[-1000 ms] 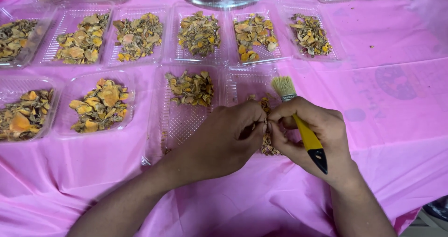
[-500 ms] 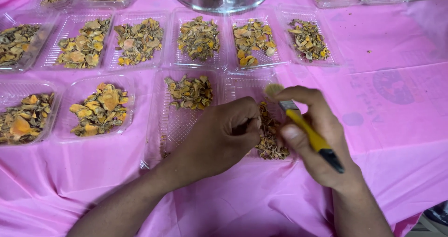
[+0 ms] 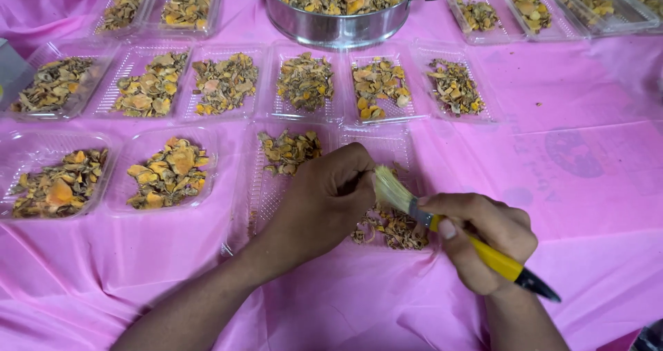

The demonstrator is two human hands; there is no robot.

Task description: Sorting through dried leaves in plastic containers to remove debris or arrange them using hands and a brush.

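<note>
The right hand (image 3: pixel 483 240) grips a yellow brush (image 3: pixel 456 233), bristles touching the left hand (image 3: pixel 328 195), which is curled over a clear tray (image 3: pixel 397 140); what it holds I cannot tell

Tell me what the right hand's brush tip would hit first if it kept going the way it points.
The right hand aims the brush up and left. Its bristles already reach the left hand, so those fingers come first; whether they touch, I cannot tell.
</note>
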